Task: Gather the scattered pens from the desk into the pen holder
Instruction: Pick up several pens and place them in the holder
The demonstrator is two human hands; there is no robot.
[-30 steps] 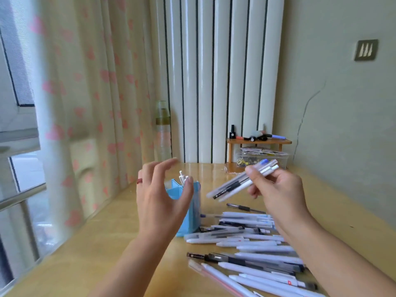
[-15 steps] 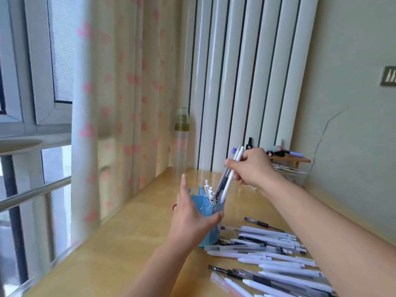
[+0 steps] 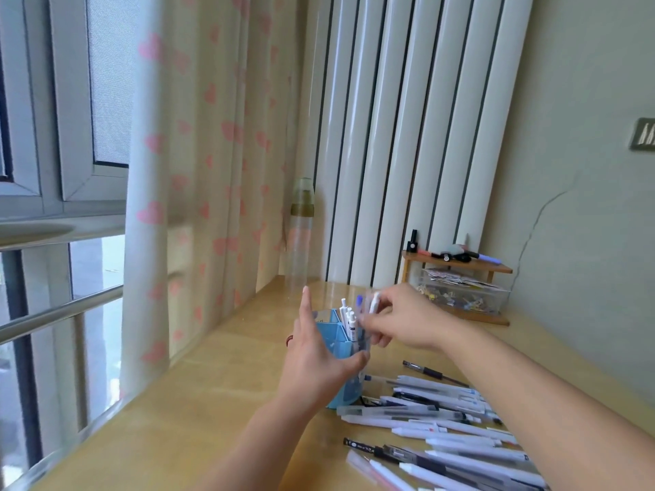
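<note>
We are steadying the pen holder (image 3: 345,352) with our left hand (image 3: 319,359) while our right hand (image 3: 400,322) is pinching pens (image 3: 368,306) into it — many scattered pens (image 3: 443,416) are lying on the table (image 3: 198,402).

Bare wooden desk (image 3: 198,402) lies open left of the blue plastic pen holder (image 3: 342,349). Scattered white pens (image 3: 443,419) crowd its right; a clear bottle (image 3: 301,242) stands behind.

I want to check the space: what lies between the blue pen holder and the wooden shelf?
In the head view, the right hand over the blue pen holder; beyond it, bare desk to the wooden shelf.
</note>
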